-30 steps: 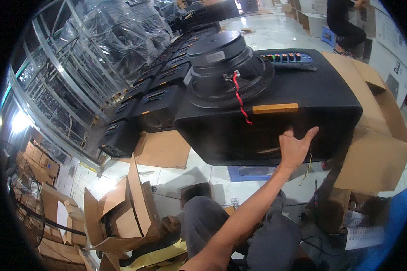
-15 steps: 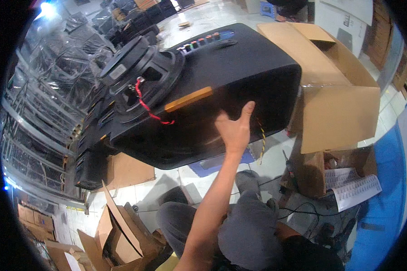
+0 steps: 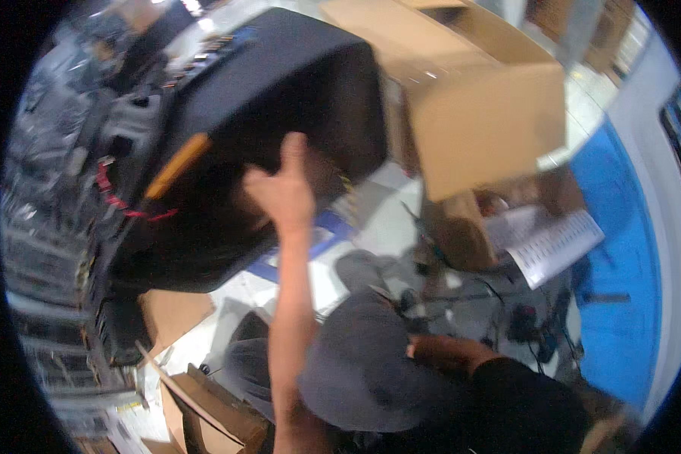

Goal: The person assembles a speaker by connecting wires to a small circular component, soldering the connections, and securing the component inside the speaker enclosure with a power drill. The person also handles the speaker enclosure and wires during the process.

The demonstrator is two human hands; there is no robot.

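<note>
1. Against the side wall of the big black box-shaped loudspeaker cabinet, the left hand lies flat, its fingers spread open and pressing, gripping nothing.
2. The cabinet is tilted, with its orange strip and loose red wire toward the left. To my judgement, a flat palm steadies it best; keep the push low and even, and clear of the wire.
3. The right hand is hidden behind the person's grey-trousered knee; whether it is open or closed cannot be told.
4. Touching or just beside the cabinet on the right stands a large open brown cardboard box, which limits any swing that way.
5. On the floor lie a white printed sheet, dark cables and smaller brown cartons, crowding the feet.
</note>
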